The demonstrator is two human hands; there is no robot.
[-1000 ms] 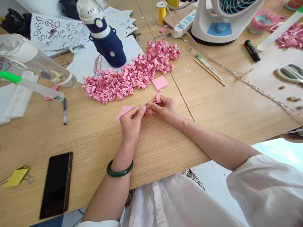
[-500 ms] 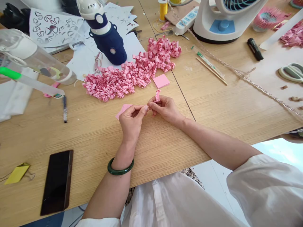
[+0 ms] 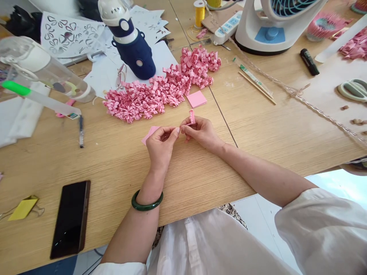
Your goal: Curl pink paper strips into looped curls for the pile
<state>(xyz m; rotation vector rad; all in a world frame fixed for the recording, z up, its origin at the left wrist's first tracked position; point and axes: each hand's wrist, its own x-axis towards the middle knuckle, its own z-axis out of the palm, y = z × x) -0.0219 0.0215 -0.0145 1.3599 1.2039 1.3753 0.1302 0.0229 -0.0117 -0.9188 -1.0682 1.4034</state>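
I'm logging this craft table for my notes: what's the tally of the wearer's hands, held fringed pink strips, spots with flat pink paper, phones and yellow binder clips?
Hands, left hand and right hand: 2
Fringed pink strip: 1
Spots with flat pink paper: 2
Phone: 1
Yellow binder clip: 1
Total: 7

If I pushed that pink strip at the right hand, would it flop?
The pink strip would probably bend easily and weigh little, looking thin and narrow. It may have some spring, since it stands up from the right hand.
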